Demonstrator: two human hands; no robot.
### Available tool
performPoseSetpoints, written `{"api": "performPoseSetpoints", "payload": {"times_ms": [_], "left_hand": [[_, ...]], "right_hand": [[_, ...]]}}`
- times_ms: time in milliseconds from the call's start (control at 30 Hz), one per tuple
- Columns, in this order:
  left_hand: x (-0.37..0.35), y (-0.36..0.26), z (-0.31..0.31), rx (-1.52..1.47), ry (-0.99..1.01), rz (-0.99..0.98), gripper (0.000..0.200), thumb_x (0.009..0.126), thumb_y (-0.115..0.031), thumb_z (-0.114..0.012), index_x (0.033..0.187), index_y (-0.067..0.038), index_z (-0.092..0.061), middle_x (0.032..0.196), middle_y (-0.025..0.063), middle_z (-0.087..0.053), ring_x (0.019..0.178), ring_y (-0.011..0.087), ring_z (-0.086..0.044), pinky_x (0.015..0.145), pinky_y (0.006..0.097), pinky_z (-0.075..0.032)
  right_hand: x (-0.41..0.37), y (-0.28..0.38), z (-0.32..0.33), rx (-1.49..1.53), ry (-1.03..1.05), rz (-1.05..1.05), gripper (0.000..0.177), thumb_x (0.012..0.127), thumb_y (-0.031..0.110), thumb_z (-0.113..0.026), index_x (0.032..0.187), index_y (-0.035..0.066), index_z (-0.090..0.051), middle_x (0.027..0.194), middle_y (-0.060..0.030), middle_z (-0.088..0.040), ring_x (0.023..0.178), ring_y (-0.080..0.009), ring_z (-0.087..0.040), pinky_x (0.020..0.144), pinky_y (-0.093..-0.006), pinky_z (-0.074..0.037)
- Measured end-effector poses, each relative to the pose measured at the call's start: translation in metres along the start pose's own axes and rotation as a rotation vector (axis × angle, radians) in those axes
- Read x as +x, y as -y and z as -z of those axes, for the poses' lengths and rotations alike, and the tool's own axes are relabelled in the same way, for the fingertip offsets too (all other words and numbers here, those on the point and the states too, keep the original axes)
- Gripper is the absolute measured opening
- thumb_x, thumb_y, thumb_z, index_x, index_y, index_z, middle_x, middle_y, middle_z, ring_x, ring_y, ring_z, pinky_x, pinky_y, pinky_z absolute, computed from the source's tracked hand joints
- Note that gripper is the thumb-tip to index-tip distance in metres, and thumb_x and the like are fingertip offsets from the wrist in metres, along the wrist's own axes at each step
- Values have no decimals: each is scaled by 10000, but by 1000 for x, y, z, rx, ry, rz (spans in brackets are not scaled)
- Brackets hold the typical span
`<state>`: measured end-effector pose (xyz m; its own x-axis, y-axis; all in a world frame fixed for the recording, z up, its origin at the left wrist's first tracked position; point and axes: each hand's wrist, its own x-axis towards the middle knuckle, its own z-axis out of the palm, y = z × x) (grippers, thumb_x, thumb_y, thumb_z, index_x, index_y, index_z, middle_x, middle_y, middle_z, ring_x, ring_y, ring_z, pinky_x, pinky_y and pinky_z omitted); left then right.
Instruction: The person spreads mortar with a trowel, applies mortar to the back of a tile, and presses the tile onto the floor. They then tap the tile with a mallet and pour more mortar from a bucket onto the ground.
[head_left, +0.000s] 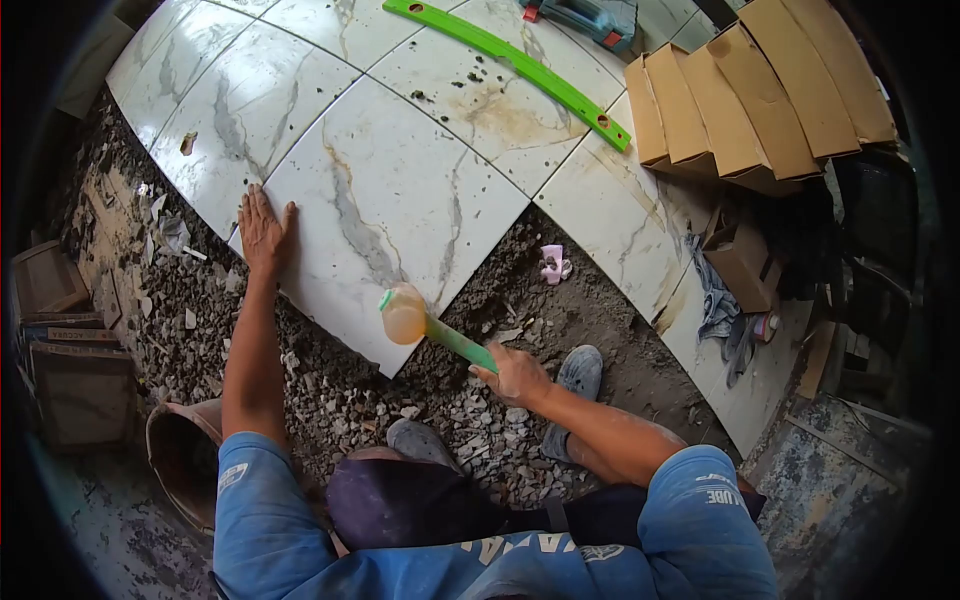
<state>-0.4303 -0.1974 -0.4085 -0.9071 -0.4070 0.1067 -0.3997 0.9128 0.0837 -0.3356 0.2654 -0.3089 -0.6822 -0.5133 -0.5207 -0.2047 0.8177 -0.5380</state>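
Observation:
My right hand (516,377) is wrapped round the green handle of a rubber mallet (404,315). The mallet's yellowish head overlaps the near corner of a white marble-patterned floor tile (370,190). Flat on the left edge of that same tile lies my left hand (266,232), fingers stretched out and holding nothing. More laid tiles of the same pattern adjoin it at the back and left. Along its right and near edges the ground is bare, with dark mortar and gravel showing.
A green spirit level (510,65) rests on the tiles behind. Cardboard boxes (750,100) stand at the back right, near a blue tool case (590,20). Rubble (180,290) covers the left ground, with a bucket (185,460) beside me. A rag (717,300) lies on the right.

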Motion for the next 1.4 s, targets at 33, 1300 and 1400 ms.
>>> {"api": "performPoseSetpoints", "payload": {"times_ms": [33, 1300, 1400], "left_hand": [[-3, -1, 1, 6, 16, 2, 772, 948, -528, -378, 1468, 19, -215, 1532, 165, -247, 1427, 305, -202, 1170, 407, -127], [2, -6, 3, 56, 106, 119, 857, 913, -635, -349, 1478, -5, -212, 1562, 149, -166, 1448, 297, -128, 1172, 418, -94], [2, -4, 3, 58, 111, 111, 857, 915, -632, -349, 1479, -3, -206, 1562, 148, -165, 1448, 296, -129, 1172, 420, -93]], "right_hand": [[-2, -4, 0, 78, -54, 90, 476, 905, 465, -549, 1037, 12, -492, 731, -248, -632, 710, -438, -639, 628, -514, -512], [47, -31, 50, 57, -424, -154, 493, 934, 487, -505, 937, -5, -514, 706, -249, -620, 683, -454, -627, 579, -517, -492], [57, -57, 49, -173, -432, -195, 461, 921, 473, -524, 959, 14, -507, 715, -245, -628, 676, -439, -633, 571, -521, -504]]}}
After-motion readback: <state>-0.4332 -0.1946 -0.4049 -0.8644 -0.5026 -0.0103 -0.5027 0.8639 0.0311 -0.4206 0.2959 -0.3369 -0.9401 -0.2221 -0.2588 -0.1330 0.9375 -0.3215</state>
